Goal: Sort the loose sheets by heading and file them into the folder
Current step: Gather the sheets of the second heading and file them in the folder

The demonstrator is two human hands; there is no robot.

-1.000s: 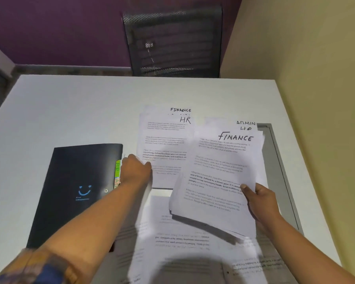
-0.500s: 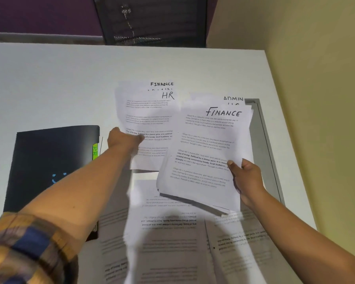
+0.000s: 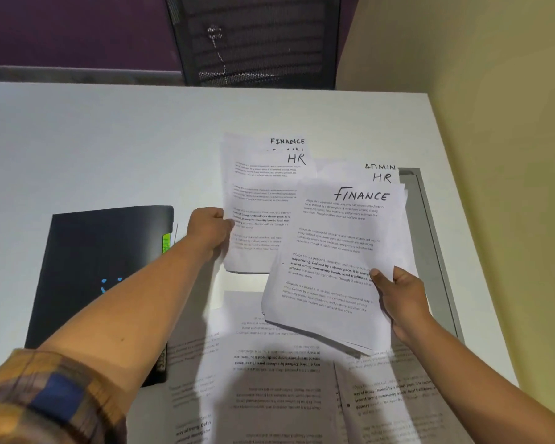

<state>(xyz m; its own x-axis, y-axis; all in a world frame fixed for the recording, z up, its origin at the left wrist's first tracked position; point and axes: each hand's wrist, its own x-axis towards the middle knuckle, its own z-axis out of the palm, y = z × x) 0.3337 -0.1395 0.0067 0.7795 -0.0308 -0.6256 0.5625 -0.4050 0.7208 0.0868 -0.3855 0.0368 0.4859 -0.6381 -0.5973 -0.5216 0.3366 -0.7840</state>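
Two hands, two white paper stacks, one black plastic folder (image 3: 103, 251).
L hand (image 3: 209, 230) pinches HR-headed stack (image 3: 260, 200) just right of folder; R hand (image 3: 401, 299) grips FINANCE-headed stack (image 3: 330, 251), farther right.

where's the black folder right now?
Head view: the black folder lies closed on the left of the white table, just left of the left hand, which grips the HR-topped stack.

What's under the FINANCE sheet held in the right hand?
More sheets: an HR heading and an ADMIN heading peek out above the FINANCE sheet, and stacked edges show at its lower corner. Their text and count are covered.
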